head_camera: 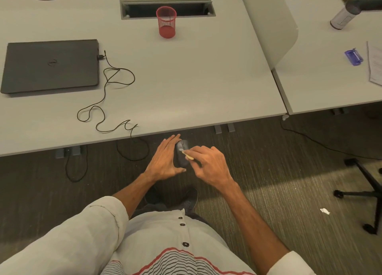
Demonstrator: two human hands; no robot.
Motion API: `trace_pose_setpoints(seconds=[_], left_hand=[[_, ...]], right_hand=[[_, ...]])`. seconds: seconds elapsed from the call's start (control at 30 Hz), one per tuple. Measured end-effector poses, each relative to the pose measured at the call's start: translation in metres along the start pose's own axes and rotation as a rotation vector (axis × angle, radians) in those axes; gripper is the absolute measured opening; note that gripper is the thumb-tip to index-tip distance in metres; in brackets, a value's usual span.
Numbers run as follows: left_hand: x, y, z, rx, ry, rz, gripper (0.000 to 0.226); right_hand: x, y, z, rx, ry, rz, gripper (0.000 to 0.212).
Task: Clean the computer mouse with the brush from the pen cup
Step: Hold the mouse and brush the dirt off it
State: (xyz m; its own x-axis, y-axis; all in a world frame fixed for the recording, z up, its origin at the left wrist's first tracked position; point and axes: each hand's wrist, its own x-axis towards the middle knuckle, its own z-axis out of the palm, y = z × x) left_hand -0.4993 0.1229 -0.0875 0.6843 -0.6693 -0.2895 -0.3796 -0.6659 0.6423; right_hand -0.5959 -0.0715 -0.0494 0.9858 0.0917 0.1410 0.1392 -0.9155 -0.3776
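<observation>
Two hands off the desk (186,84) edge, I see.
Left hand (165,161) grips mouse (181,154); right hand (208,163) pinches brush (188,156) against it.

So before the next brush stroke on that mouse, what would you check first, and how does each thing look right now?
1. Mouse held firmly: ok, the left hand cradles it, off the desk.
2. Brush gripped: ok, the right hand pinches it.
3. Bristles on the mouse: ok, the tip meets its top.
4. Cable free of snags: cannot tell, it loops loosely and drops over the desk edge.
5. Cup ready for the brush's return: ok, upright and looks empty.
6. Dirt left on the mouse: cannot tell, too blurred.
</observation>
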Motion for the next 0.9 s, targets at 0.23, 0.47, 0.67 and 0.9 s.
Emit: trace_pose_setpoints(seconds=[0.23,0.47,0.67,0.9], left_hand=[[0.002,0.001,-0.002,-0.014,0.014,-0.022,0.124],[0.001,0.001,-0.003,-0.044,0.026,-0.028,0.124],[0.001,0.002,-0.001,-0.051,0.005,-0.023,0.122],[-0.001,0.004,0.0,-0.052,0.024,-0.034,0.123]], right_hand=[[0.003,-0.001,-0.001,-0.007,-0.088,-0.008,0.02],[-0.003,0.0,-0.003,0.101,-0.023,0.066,0.017],[0.004,-0.001,-0.002,0.017,0.001,0.036,0.028],[-0.005,-0.008,-0.006,0.055,-0.156,0.013,0.023]])
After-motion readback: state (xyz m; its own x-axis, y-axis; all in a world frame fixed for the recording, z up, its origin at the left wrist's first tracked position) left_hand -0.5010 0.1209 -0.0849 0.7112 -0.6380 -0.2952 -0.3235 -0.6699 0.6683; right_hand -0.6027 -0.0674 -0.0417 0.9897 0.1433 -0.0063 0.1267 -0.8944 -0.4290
